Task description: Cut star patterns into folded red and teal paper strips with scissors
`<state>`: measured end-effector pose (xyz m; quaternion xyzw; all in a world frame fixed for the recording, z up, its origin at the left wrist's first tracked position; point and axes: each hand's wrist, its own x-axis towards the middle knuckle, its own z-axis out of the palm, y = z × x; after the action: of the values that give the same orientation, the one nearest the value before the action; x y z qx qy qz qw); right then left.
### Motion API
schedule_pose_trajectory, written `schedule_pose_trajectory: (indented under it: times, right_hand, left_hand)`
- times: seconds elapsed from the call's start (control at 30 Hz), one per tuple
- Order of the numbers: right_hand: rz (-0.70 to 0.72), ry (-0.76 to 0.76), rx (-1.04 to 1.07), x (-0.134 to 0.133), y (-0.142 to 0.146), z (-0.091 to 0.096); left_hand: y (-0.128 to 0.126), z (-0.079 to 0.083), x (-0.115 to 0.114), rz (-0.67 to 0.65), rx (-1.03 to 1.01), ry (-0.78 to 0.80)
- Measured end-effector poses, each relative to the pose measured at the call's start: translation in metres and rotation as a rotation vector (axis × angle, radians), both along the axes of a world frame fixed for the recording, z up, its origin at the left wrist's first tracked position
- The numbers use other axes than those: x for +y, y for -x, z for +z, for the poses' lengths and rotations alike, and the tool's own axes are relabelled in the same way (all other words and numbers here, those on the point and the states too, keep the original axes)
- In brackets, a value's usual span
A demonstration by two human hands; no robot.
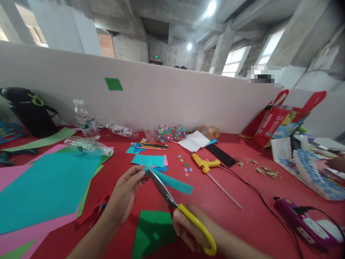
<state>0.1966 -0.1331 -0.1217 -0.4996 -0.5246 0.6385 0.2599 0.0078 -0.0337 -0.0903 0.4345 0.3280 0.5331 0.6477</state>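
My left hand (124,194) pinches one end of a teal paper strip (175,182) above the red table (242,201). My right hand (188,228) grips yellow-handled scissors (172,201); their metal blades point up and left and meet the strip close to my left fingertips. Below the hands lies a green paper sheet (152,233). A little beyond the strip lie flat teal paper pieces (148,160).
Large teal, pink and green sheets (45,187) cover the left. Plastic bottles (86,120), a tub of coloured stars (171,133), a yellow glue gun (206,163) with its cord, a purple device (299,217), a red carton (275,124) and another person's hand (335,163) surround the work spot.
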Motion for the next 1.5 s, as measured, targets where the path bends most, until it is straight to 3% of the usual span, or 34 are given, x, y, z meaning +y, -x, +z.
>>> schedule_pose_trajectory:
  times: [0.33, 0.57, 0.8, 1.03, 1.3, 1.5]
  right_hand:
    - [-0.029, -0.036, -0.079, 0.001, 0.004, 0.004]
    - [-0.011, -0.008, -0.199, 0.001, -0.002, 0.008]
    - [0.020, -0.006, -0.207, 0.001, -0.016, 0.015]
    - [0.051, -0.022, -0.167, 0.003, -0.019, 0.017]
    - [0.030, 0.004, -0.200, 0.005, -0.018, 0.004]
    - [0.058, -0.009, -0.124, 0.002, -0.019, 0.015]
  left_hand:
    - [-0.003, -0.002, 0.002, 0.067, 0.007, 0.002]
    - [0.008, 0.003, 0.008, 0.163, 0.457, -0.258]
    - [0.018, 0.011, 0.013, 0.199, 0.666, -0.325]
    - [0.018, 0.004, 0.014, 0.021, 0.551, -0.314]
    - [0.019, 0.006, 0.013, -0.008, 0.446, -0.213]
    - [0.021, 0.013, 0.012, -0.057, 0.430, -0.194]
